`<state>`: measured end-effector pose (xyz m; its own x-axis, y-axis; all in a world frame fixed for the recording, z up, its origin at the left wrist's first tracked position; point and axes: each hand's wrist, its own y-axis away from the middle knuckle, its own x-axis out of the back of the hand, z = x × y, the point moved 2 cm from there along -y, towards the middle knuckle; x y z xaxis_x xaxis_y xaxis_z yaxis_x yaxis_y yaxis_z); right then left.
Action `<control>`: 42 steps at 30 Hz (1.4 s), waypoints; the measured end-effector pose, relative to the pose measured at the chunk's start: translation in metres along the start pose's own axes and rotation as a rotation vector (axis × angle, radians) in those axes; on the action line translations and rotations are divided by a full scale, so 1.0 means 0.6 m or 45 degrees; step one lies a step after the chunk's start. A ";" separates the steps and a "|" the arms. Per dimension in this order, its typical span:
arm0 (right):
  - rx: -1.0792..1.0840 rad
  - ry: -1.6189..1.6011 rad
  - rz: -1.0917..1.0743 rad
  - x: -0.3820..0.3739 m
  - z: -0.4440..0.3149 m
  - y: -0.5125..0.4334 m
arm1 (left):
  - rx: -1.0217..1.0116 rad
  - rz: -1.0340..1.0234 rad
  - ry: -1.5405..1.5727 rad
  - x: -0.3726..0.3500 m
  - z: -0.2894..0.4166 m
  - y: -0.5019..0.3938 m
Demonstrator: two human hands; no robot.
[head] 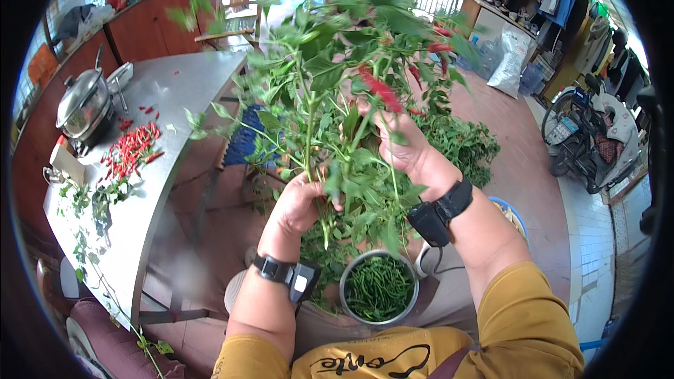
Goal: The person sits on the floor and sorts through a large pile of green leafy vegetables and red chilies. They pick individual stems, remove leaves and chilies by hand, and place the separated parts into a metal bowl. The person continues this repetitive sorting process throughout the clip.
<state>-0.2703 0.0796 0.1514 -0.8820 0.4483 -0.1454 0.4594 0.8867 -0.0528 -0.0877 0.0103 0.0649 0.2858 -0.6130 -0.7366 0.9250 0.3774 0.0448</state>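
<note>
My left hand grips the lower green stems of a leafy chili pepper plant, raised before me. Its cut stem ends point down below that hand. Deeper in the foliage, on the right side, my right hand has its fingers curled around a branch; leaves partly cover the fingertips. Red chili peppers hang from the plant just above my right hand, blurred. A round metal bowl of green chili peppers sits below, close to my lap. Both wrists wear black straps with small devices.
More cut chili plants lie on the tiled floor beyond my right hand. At left, a metal-topped table carries a heap of red chili peppers, a lidded pot and a trailing vine. A motorbike stands at right.
</note>
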 end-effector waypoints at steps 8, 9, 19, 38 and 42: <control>0.246 0.566 0.099 -0.004 0.052 0.005 | 0.064 0.506 -0.040 0.042 -0.032 -0.011; -0.246 0.203 0.294 0.004 0.065 0.015 | 0.018 0.568 0.005 0.045 -0.032 -0.013; -0.200 0.116 -0.013 0.049 0.057 0.058 | -0.154 0.439 -0.095 0.029 -0.027 -0.019; -0.625 0.006 0.196 0.058 0.057 0.092 | -0.080 0.578 -0.355 0.009 -0.038 -0.025; -0.603 -0.166 0.249 0.066 0.080 0.119 | -0.087 0.597 -0.359 0.019 -0.033 -0.025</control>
<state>-0.2676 0.1556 0.0944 -0.7505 0.6191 -0.2310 0.4892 0.7556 0.4356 -0.1034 0.0114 0.0420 0.7279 -0.5269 -0.4387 0.6668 0.6930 0.2741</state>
